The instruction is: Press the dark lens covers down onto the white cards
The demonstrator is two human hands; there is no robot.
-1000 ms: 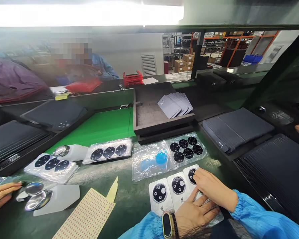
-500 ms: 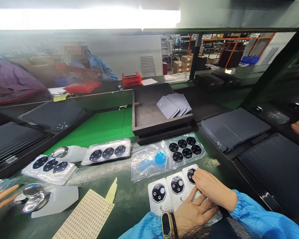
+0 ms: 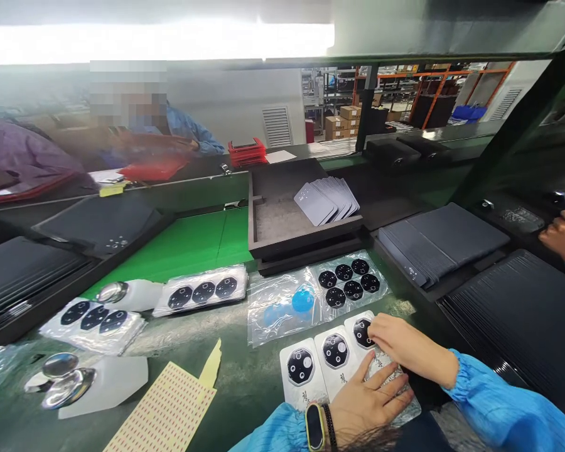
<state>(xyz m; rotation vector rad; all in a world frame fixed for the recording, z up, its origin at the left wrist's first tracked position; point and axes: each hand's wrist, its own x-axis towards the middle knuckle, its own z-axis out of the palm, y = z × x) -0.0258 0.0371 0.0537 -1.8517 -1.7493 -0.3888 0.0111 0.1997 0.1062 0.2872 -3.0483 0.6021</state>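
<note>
Green bench (image 3: 202, 342), both hands (image 3: 381, 376) flat on white phone backs (image 3: 332, 364)

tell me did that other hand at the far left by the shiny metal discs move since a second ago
Yes. It lay beside the metal discs a second ago; it has gone off the left edge, no longer in view. The discs kept their place beside the dotted sheet.

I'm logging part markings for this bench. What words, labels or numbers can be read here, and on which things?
White cards under the left hand and right hand: a dark handwritten-style mark on each, too small to read.
Cardboard boxes on the far shelves: labels too blurred to read.
Red-dotted sheet: dots only, no text.
Nothing else shows writing.
</note>
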